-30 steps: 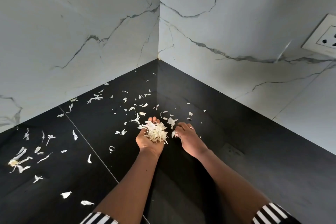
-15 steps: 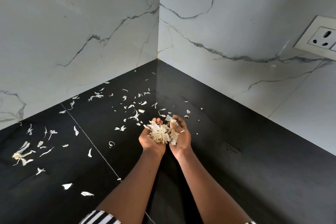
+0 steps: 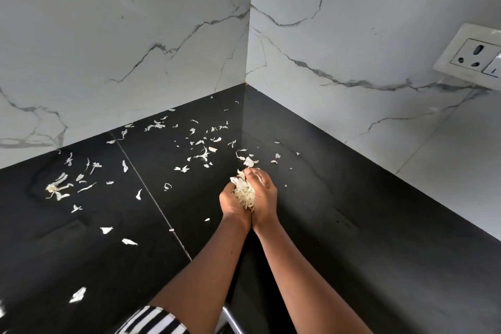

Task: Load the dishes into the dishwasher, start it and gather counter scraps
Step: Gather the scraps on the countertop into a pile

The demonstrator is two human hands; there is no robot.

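We see both hands pressed together over the glossy black stone counter (image 3: 352,225), near its back corner. The left hand (image 3: 230,202) and right hand (image 3: 264,195) each curl their fingers round one wad of pale papery peel scraps (image 3: 245,194), squeezed between the palms. Loose white peel flakes (image 3: 202,156) lie scattered on the counter, mostly left of the hands. White veined marble wall (image 3: 135,35) behind, white wall socket (image 3: 471,57) at right, black-and-white striped sleeve (image 3: 151,320) at the bottom edge.
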